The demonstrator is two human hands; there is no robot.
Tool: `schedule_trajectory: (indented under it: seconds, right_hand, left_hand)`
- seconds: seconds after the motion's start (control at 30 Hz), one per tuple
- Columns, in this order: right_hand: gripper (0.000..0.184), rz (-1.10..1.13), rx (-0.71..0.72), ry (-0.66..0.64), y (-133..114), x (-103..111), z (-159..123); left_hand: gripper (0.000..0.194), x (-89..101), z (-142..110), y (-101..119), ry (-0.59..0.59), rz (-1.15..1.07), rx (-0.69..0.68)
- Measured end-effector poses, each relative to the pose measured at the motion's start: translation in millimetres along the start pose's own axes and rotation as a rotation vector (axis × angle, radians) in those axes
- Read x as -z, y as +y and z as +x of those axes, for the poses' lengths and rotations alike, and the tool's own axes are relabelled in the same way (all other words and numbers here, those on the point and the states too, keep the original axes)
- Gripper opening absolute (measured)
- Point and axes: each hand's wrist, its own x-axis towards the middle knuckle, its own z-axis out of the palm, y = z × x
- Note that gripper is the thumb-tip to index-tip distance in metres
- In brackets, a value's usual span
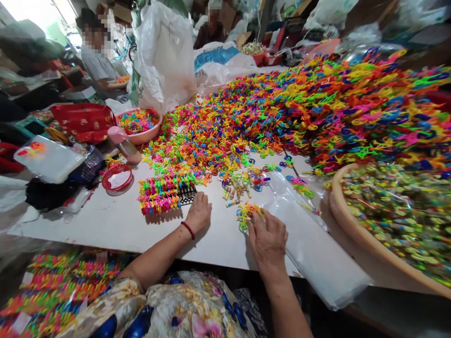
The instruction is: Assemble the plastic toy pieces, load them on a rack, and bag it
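The smooth white table (123, 230) bears a heap of glossy, looped plastic pieces (264, 112) in mixed colours. The black lattice rack (187, 193), lined with bright plastic figures (158, 202), lies just left of the left hand (199, 211), the nearer one, its long axis running left to right; whether the curled left fingers grip it cannot be told. The right hand (268, 234) bends its fingers over a small plastic cluster (244, 213); a pinch cannot be confirmed.

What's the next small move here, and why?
Probably bring the pieces at the right hand over to the rack: that hand is right at them, while the rack's end nearest the left hand shows bare black grid, unlike its filled far end.
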Motion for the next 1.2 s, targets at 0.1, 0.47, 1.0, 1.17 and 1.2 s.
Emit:
schedule_trajectory:
  seconds: [0.1,0.47,1.0,1.17,1.2]
  right_hand:
    - [0.027,-0.101,0.164,-0.147,-14.3,-15.9,17.6]
    - [0.022,-0.078,0.260,-0.423,-30.7,-69.4,61.7]
    - [0.034,1.117,-0.677,-0.377,-42.2,-39.2,7.2]
    - [0.036,1.177,-0.633,-0.360,-53.0,-46.8,-3.5]
    - [0.036,1.143,-0.607,-0.361,-56.3,-44.4,-4.5]
  left_hand:
    - [0.016,5.8,-2.3,-19.3,0.000,0.151,0.057]
    - [0.034,-2.3,77.7,-17.2,0.027,-0.044,0.179]
    - [0.020,25.9,17.7,-22.4,0.021,-1.177,0.624]
    - [0.034,32.4,-11.3,-7.8,-0.177,-1.531,0.643]
    - [0.038,34.1,-14.4,-4.5,-0.226,-1.592,0.626]
